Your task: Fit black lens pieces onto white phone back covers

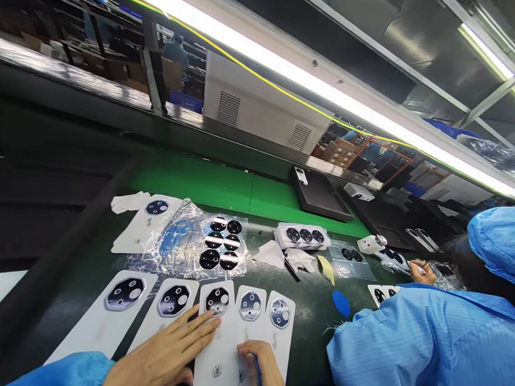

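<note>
My left hand lies with its fingers stretched out, their tips on the middle white phone back panel just below its dark, round camera plate. Curled at that panel's right edge, my right hand grips a thin dark-blue stick-like tool, mostly hidden by the fingers. More white panels stand in the same row: two on the left, including a large one, and two on the right, including the outermost. Each carries a dark camera plate with round holes.
Behind the row lie a plastic bag, loose black discs, a wrapped disc stack, crumpled white paper and a blue oval piece. A co-worker in a blue gown sits close on the right. A black tray is farther back.
</note>
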### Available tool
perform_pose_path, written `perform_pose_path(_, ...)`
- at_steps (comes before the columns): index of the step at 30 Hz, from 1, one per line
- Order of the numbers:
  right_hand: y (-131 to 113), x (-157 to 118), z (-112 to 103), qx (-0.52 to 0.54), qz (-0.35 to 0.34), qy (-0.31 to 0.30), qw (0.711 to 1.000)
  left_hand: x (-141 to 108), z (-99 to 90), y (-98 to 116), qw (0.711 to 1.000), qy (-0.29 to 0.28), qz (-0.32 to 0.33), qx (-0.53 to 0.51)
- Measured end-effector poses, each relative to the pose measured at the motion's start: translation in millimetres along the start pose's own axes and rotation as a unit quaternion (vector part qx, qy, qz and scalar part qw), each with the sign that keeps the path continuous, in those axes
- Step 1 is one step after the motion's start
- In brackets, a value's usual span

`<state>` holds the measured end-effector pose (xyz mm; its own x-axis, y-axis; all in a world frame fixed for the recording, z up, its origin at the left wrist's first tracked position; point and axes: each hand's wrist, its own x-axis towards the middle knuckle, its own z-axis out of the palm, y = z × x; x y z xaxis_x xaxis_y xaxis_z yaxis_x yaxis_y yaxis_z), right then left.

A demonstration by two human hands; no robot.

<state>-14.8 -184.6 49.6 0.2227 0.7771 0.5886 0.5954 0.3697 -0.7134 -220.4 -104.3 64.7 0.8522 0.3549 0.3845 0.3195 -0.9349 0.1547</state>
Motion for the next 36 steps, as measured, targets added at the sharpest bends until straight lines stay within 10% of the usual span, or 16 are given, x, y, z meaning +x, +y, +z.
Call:
perform_pose_path(9,10,-5,-5,-0.192,-0.151,-0.020,0.970,28,-6.0,6,0.997,0.019,-0.069,0.015)
perform_pose_path(15,10,-4,24,-0.179,-0.268,0.100,0.941,69,-2.5,17,0.994,-0.069,-0.087,0.015)
perform_pose_path(24,9,7,-8,-0.190,-0.214,-0.033,0.958,111,14.0,7,0.954,-0.019,-0.225,-0.198)
perform_pose_path(36,27,4,10,-0.155,-0.232,0.067,0.958,134,21.9,-7,0.952,-0.112,-0.195,-0.210)
